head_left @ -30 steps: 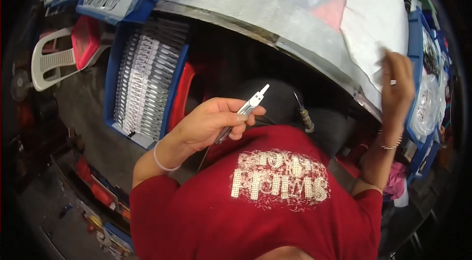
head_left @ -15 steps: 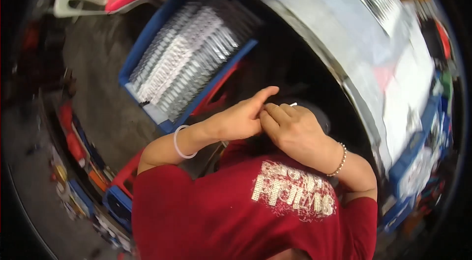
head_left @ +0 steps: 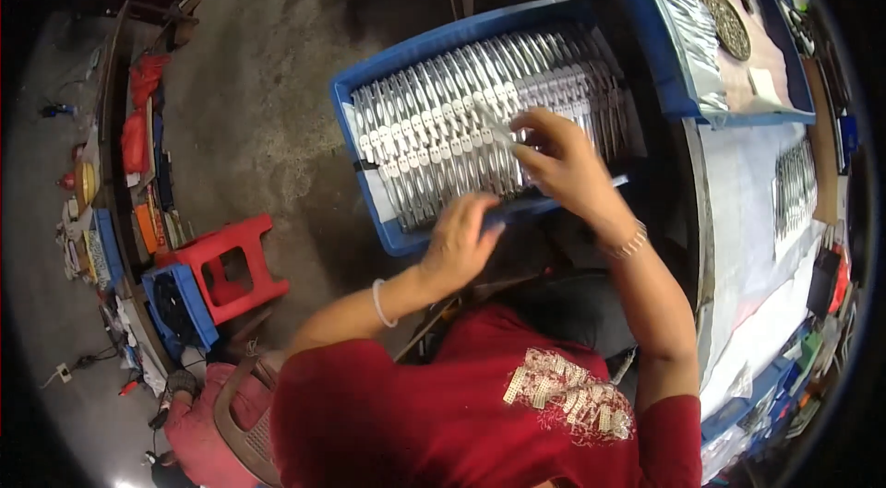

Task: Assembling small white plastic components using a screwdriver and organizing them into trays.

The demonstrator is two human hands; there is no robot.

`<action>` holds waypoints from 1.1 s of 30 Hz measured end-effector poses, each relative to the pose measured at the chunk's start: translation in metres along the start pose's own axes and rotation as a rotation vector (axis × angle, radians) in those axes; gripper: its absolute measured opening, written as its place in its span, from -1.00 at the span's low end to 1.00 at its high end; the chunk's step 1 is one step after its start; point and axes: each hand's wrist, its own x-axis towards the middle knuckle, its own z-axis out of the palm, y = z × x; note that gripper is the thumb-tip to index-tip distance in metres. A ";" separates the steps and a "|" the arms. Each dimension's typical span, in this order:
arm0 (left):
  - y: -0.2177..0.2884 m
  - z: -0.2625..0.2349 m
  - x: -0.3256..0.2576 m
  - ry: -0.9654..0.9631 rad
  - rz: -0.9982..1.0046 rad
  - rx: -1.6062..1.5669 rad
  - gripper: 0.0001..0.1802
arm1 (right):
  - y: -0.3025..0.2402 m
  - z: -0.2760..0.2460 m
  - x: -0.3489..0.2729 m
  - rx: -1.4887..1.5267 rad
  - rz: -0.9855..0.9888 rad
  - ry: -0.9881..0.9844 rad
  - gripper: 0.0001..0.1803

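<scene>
A blue tray (head_left: 358, 176) in front of me holds tightly packed rows of slim silver metal pieces (head_left: 429, 133) with pale, holed ends. Over its right part, my right hand (head_left: 568, 165) pinches one slim silver piece (head_left: 496, 125) between thumb and fingers. That piece is smeared by motion, so its exact kind does not show. My left hand (head_left: 457, 244) hovers by the tray's near edge, thumb and fingers apart, slightly blurred, with nothing visible in it.
To the right runs a pale-covered worktable (head_left: 752, 211) with a row of silver pieces (head_left: 794, 188). Another blue tray (head_left: 678, 73) there holds silver pieces and a round patterned disc (head_left: 726, 24). A red stool (head_left: 235, 271) and a seated person (head_left: 221, 423) are at left.
My view has swung toward the tray. My hands, together near my chest before, have separated and reached forward; the right is now over the tray with a silver piece.
</scene>
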 end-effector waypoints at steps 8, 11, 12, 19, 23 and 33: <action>-0.018 0.015 -0.012 0.090 0.167 0.032 -0.51 | 0.028 0.126 0.118 -0.188 -0.076 0.201 -0.73; -0.016 0.016 -0.008 0.139 0.188 0.011 -0.60 | 0.029 0.138 0.131 -0.224 0.036 0.113 -0.77; -0.018 0.016 -0.009 0.142 0.188 0.009 -0.60 | 0.025 0.140 0.134 -0.187 0.103 0.071 -0.78; -0.019 0.012 -0.009 0.172 0.169 -0.094 -0.66 | 0.033 0.152 0.143 -0.173 0.098 0.062 -0.79; -0.018 0.010 -0.012 0.133 0.101 -0.082 -0.70 | 0.036 0.158 0.145 -0.297 0.025 0.077 -0.79; -0.020 0.021 -0.011 0.106 0.177 -0.017 -0.69 | 0.023 0.129 0.115 -0.333 -0.061 0.048 -0.77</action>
